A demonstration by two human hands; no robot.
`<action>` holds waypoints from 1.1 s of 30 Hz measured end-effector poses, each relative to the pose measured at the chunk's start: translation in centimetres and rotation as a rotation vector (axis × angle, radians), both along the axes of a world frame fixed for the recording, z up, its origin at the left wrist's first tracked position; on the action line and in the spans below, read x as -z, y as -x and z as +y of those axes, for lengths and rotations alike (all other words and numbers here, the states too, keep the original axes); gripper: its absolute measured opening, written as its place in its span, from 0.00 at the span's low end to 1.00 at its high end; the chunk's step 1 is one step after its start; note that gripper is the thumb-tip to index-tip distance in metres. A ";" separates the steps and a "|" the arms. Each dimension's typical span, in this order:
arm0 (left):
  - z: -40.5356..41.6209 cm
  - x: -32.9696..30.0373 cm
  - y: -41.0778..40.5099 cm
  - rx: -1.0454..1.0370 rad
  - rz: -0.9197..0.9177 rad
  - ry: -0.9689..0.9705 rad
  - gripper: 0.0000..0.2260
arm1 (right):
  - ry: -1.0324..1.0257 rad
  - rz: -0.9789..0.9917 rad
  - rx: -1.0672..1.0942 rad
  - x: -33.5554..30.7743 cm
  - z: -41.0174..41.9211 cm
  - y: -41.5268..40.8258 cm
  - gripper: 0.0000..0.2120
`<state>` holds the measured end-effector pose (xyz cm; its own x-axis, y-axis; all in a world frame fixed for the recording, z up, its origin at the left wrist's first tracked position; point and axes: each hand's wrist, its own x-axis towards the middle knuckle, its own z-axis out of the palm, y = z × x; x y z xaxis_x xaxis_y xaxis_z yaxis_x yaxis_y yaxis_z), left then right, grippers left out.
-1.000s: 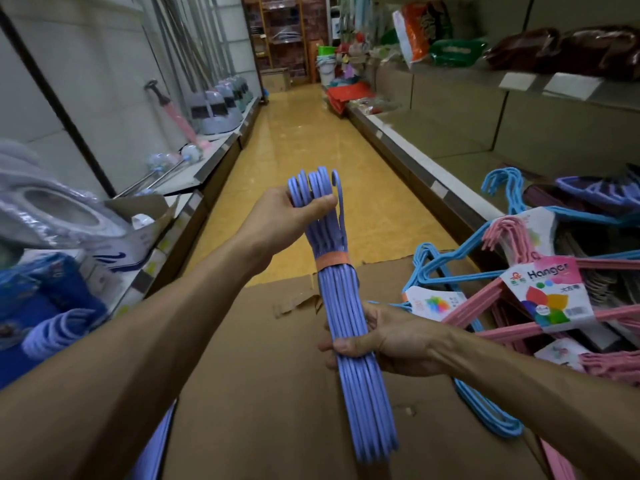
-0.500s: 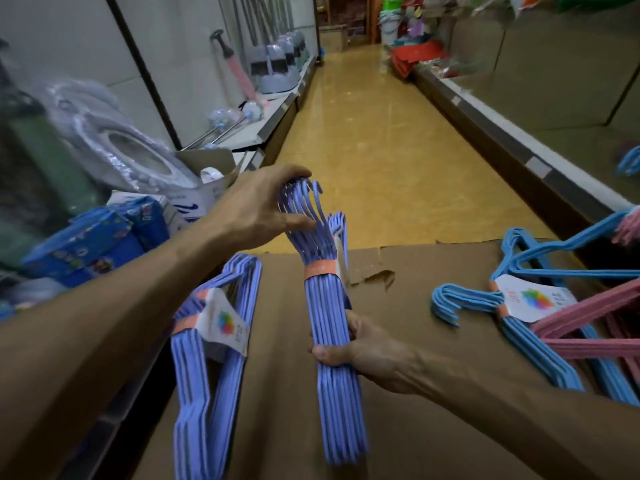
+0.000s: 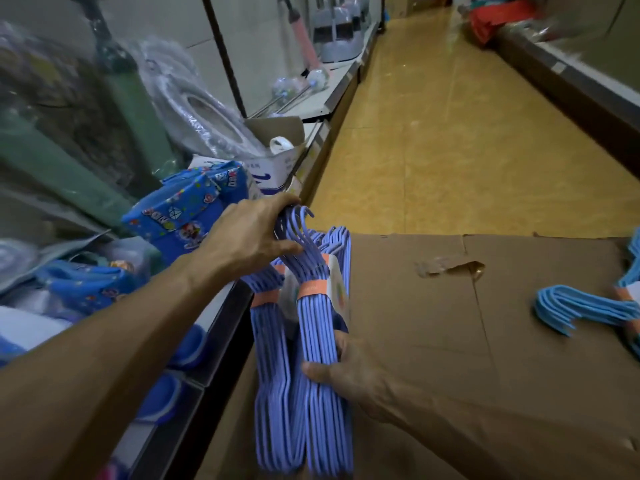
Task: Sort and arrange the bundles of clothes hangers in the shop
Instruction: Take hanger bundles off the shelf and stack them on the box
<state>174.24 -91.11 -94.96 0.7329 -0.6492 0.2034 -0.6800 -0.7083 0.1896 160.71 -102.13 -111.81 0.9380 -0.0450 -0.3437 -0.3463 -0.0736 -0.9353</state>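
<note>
Purple bundle point(image 3: 317, 327): held at left edge of cardboard point(image 3: 485, 341), hooks gripped by left hand point(image 3: 252, 233), lower bars clasped by right hand point(image 3: 349, 372). Second purple bundle point(image 3: 268, 341): lodged just beside first, along same edge, orange band seen. Blue bundle point(image 3: 575, 311): laid near right edge of cardboard, well apart. Torn hole point(image 3: 450, 266) noted mid-cardboard. Shelf point(image 3: 214, 348) set left of cardboard, stocked with blue boxes point(image 3: 187, 213), wrapped goods point(image 3: 194, 105), open carton point(image 3: 277, 161). Yellow floor point(image 3: 450, 140) seen beyond far edge.
</note>
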 end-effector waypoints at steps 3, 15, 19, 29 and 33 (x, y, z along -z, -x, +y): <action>1.1 0.9 -0.6 -0.015 0.015 -0.023 0.29 | 0.012 0.005 -0.023 0.7 0.9 -0.3 0.21; 2.6 2.0 -1.5 -0.059 0.086 -0.083 0.29 | 0.269 -0.059 -0.298 0.5 0.2 -1.4 0.21; 1.4 1.3 -0.9 -0.064 0.146 -0.112 0.35 | 0.385 -0.029 -0.370 -0.8 -1.4 -0.9 0.22; -6.0 -1.6 3.8 0.069 0.262 0.306 0.15 | 0.631 -0.072 -0.254 -5.1 -9.3 4.6 0.16; -10.9 -1.8 6.4 0.128 0.387 0.483 0.11 | 0.689 -0.077 -0.221 -7.5 -13.5 7.7 0.15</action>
<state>167.85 -101.98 -93.12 0.7346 -0.6379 0.2311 -0.5719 -0.3989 0.7168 153.04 -115.60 -104.34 0.9705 -0.0339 -0.2385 -0.1902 -0.7155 -0.6722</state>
